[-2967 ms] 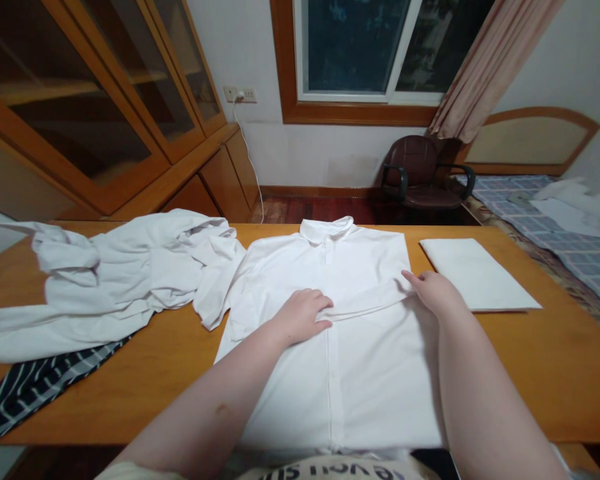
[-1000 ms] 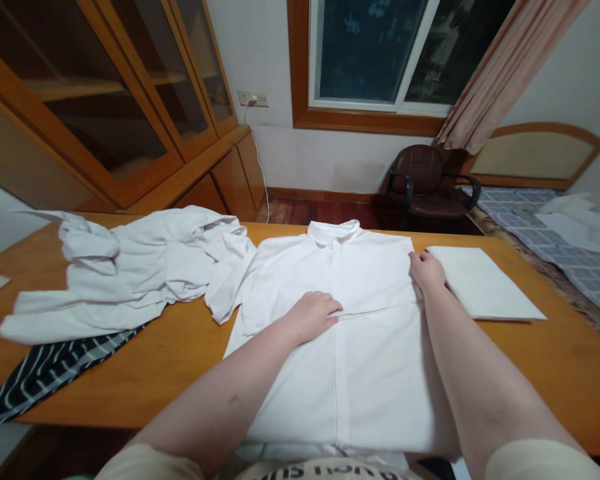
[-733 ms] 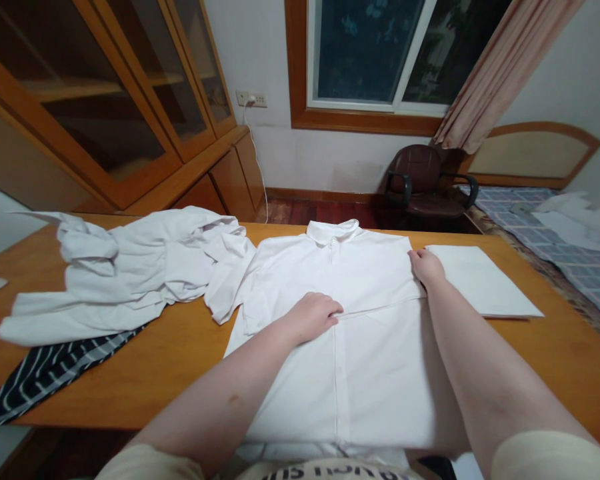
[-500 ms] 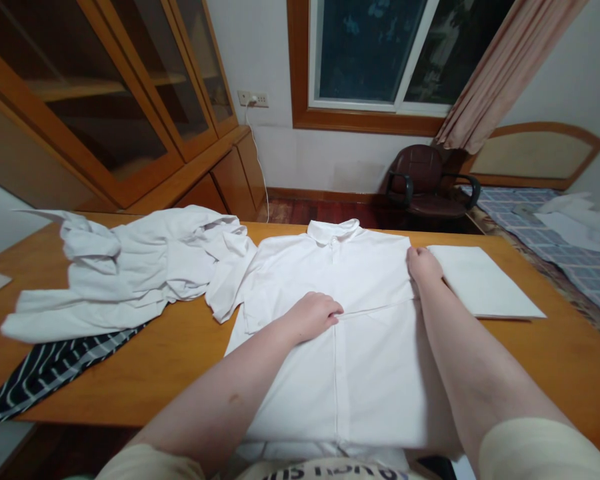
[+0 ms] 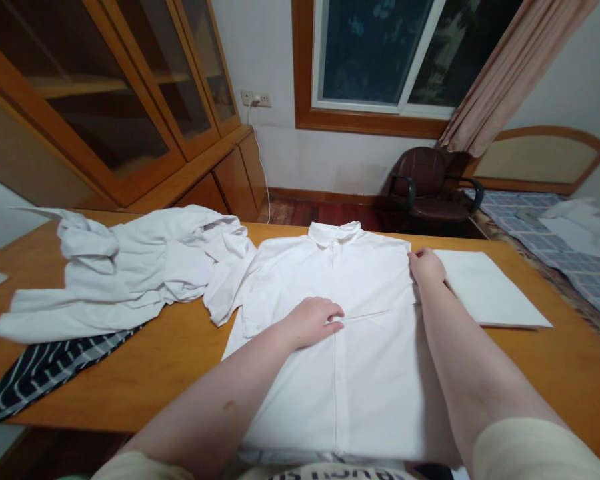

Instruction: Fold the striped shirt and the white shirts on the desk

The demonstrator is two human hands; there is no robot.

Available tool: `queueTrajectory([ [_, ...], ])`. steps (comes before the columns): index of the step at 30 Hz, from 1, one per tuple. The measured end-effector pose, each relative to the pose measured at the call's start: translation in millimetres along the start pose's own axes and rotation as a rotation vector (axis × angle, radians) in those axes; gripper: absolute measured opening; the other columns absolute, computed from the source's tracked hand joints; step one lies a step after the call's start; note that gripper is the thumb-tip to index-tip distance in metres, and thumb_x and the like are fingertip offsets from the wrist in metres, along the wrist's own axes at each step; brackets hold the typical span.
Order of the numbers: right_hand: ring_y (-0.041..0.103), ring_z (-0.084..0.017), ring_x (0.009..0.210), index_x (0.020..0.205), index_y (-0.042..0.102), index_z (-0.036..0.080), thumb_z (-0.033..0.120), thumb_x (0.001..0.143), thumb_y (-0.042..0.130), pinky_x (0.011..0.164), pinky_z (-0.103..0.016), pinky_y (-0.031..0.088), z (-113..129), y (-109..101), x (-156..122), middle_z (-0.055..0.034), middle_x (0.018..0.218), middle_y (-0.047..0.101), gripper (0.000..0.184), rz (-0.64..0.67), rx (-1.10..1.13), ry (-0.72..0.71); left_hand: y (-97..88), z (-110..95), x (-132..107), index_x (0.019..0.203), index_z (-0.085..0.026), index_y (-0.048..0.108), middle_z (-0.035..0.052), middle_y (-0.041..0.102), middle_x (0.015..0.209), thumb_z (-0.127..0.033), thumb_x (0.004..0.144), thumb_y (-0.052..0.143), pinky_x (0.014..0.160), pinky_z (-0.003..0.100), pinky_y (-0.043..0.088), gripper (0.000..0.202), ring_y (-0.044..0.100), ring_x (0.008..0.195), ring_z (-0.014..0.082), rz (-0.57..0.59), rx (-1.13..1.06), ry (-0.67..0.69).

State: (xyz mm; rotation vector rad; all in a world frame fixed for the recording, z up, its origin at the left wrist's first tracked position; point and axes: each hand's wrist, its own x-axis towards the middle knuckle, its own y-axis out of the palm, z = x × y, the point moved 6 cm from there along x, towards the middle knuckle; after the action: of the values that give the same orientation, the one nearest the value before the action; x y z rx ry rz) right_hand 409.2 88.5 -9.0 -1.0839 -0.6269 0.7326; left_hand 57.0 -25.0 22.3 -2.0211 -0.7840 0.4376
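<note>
A white collared shirt [image 5: 340,280] lies face up on the wooden table [image 5: 155,360], collar away from me, its right side folded in over the front. My left hand [image 5: 314,320] rests palm down on the middle of the shirt, fingers flat on the folded edge. My right hand [image 5: 427,266] lies on the shirt's right edge near the shoulder, fingers curled down onto the cloth. A flat white folded piece [image 5: 485,287] sits just right of that hand.
A heap of crumpled white clothes [image 5: 130,267] covers the table's left part, with a dark striped garment [image 5: 40,373] under it. Beyond the table are a brown armchair [image 5: 430,187], wooden glass-door cabinets [image 5: 105,100], a window with a curtain, and a bed at right.
My right hand slid from the middle of the folded sleeve up along the shirt's right edge to the shoulder. My left hand stayed on the shirt's middle.
</note>
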Motion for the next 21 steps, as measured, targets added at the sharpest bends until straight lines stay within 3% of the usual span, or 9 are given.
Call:
queueTrajectory([
  [3, 0.057, -0.023, 0.092, 0.111, 0.062, 0.021, 0.036, 0.084, 0.047, 0.075, -0.033, 0.043, 5.3, -0.8, -0.2, -0.0102, 0.106, 0.064, 0.035, -0.045, 0.015, -0.075, -1.9, 1.5, 0.3, 0.104, -0.023, 0.065, 0.0020, 0.068, 0.094, -0.033, 0.088, 0.051, 0.079, 0.028, 0.043, 0.024, 0.061, 0.087, 0.0177, -0.016, -0.012, -0.009],
  [7, 0.054, -0.022, 0.104, 0.106, 0.069, 0.023, 0.034, 0.085, 0.045, 0.088, -0.032, 0.041, 17.1, 0.8, -2.3, -0.0064, 0.114, 0.063, 0.034, -0.050, 0.005, -0.290, -2.7, 3.5, 1.4, 0.102, -0.022, 0.066, 0.0026, 0.068, 0.096, -0.030, 0.088, 0.048, 0.076, 0.028, 0.044, 0.024, 0.061, 0.087, 0.0177, -0.025, -0.004, -0.027],
  [10, 0.050, -0.026, 0.112, 0.112, 0.068, 0.026, 0.038, 0.086, 0.043, 0.096, -0.040, 0.037, 18.1, 3.1, -1.8, -0.0042, 0.123, 0.061, 0.038, -0.027, -0.020, -0.309, -3.1, 2.8, 1.6, 0.101, -0.022, 0.066, 0.0033, 0.068, 0.096, -0.029, 0.088, 0.047, 0.079, 0.029, 0.045, 0.024, 0.061, 0.088, 0.0181, -0.017, 0.013, -0.036],
  [16, 0.039, -0.031, 0.127, 0.134, 0.052, 0.030, 0.048, 0.090, 0.032, 0.100, -0.052, 0.030, 22.1, 10.0, 0.5, -0.0045, 0.143, 0.045, 0.051, 0.078, -0.156, -0.301, -5.9, 7.3, -0.4, 0.108, -0.022, 0.064, 0.0061, 0.065, 0.106, -0.035, 0.090, 0.046, 0.090, 0.035, 0.043, 0.028, 0.058, 0.100, 0.0214, -0.072, 0.134, -0.098],
  [18, 0.037, -0.031, 0.129, 0.137, 0.048, 0.030, 0.051, 0.090, 0.031, 0.103, -0.053, 0.028, 22.9, 12.6, 2.4, -0.0064, 0.146, 0.042, 0.054, 0.096, -0.170, -0.302, -4.5, 15.0, -1.1, 0.120, -0.023, 0.059, 0.0089, 0.057, 0.127, -0.039, 0.090, 0.047, 0.101, 0.039, 0.037, 0.036, 0.050, 0.117, 0.0245, -0.106, 0.192, -0.160],
  [21, 0.032, -0.029, 0.134, 0.140, 0.045, 0.024, 0.054, 0.090, 0.030, 0.108, -0.051, 0.021, 22.2, 18.0, 7.8, -0.0092, 0.148, 0.037, 0.059, 0.131, -0.138, -0.333, 2.8, 31.5, -1.4, 0.141, -0.025, 0.039, 0.0106, 0.028, 0.153, -0.048, 0.088, 0.047, 0.112, 0.048, 0.019, 0.058, 0.023, 0.139, 0.0306, -0.084, 0.259, -0.291],
])
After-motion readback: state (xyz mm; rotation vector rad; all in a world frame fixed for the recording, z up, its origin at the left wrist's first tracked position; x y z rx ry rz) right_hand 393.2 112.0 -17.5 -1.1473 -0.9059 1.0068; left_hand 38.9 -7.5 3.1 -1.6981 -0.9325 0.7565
